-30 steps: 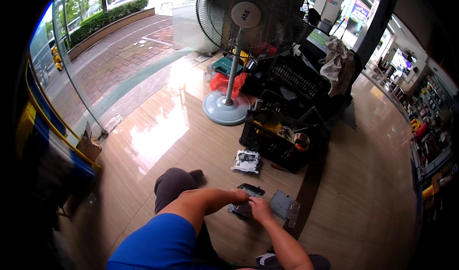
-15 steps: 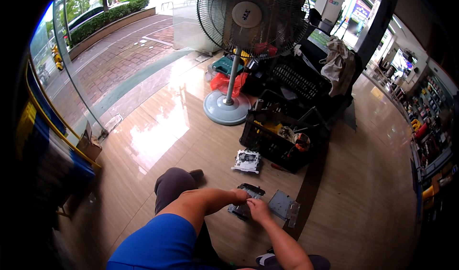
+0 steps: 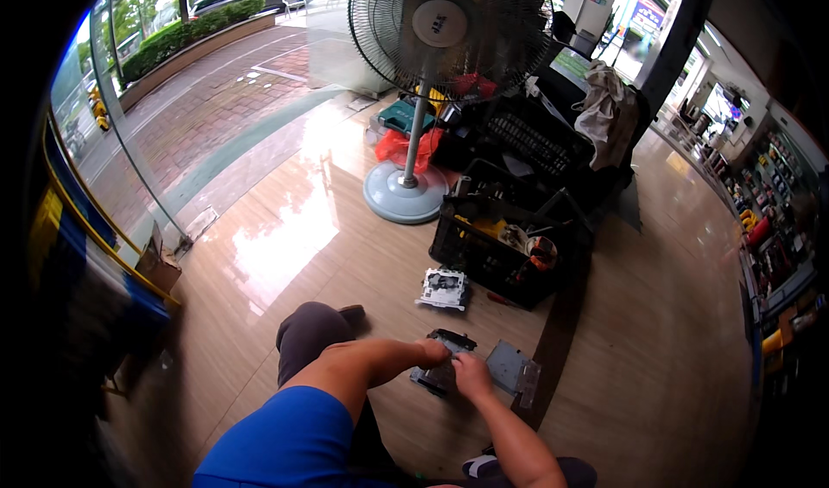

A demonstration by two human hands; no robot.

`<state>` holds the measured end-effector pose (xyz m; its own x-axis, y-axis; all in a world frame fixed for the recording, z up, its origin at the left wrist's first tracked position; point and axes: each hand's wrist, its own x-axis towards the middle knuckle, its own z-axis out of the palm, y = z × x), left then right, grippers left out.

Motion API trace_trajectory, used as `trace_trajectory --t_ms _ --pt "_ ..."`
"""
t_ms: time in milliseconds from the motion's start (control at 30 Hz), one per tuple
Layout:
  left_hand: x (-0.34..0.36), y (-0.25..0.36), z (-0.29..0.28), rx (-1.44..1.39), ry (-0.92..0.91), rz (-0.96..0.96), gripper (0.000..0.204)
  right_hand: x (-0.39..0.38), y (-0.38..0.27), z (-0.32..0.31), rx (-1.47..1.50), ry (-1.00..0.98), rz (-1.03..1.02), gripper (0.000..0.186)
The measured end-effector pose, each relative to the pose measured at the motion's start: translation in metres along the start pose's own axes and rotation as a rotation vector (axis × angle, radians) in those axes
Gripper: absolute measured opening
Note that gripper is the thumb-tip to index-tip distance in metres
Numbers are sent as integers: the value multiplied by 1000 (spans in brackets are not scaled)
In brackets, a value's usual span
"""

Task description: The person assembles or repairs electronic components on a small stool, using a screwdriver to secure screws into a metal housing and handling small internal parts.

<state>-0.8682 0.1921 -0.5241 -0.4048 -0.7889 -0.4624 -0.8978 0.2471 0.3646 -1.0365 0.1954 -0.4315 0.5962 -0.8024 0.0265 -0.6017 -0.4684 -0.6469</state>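
Note:
Low over the floor, both hands meet at a dark boxy electronic unit (image 3: 429, 379) with a black front edge. My left hand (image 3: 434, 352) rests at its upper part, fingers bent closed. Right beside it, my right hand (image 3: 470, 373) has its fingertips pinched together over the unit's right side. Whatever either hand grips is too small or hidden to make out. A flat grey metal plate (image 3: 508, 365) lies just right of the unit, with a clear-looking strip (image 3: 528, 384) along its edge. Beyond the unit sits a white frame-like mechanism (image 3: 444, 288) with dark parts.
Past the white mechanism stands a black crate (image 3: 484, 262) of tools and parts, with a red-handled tool (image 3: 498, 299) on the floor before it. A pedestal fan (image 3: 406, 193) rises behind. My bent knee (image 3: 313, 331) is at left; shelves of goods (image 3: 781, 220) line the far right.
My right hand's fingertips have shifted slightly up and to the right, a little apart from the left hand. My left hand stays almost in place. The view has moved slightly.

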Motion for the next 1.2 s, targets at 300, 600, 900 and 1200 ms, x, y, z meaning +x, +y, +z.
trace_trajectory --t_ms 300,600,900,1200 --pt "-3 -1 -2 1 -31 -4 24 -2 2 6 4 -8 -84 23" --pt "15 -19 22 -73 -40 -32 28 0 0 11 107 -90 -46 24" --pt "11 -22 18 -10 -6 -12 28 8 10 2 60 -45 171 24" --pt "2 0 -3 -19 -49 -30 26 1 13 4 48 -87 -22 23"
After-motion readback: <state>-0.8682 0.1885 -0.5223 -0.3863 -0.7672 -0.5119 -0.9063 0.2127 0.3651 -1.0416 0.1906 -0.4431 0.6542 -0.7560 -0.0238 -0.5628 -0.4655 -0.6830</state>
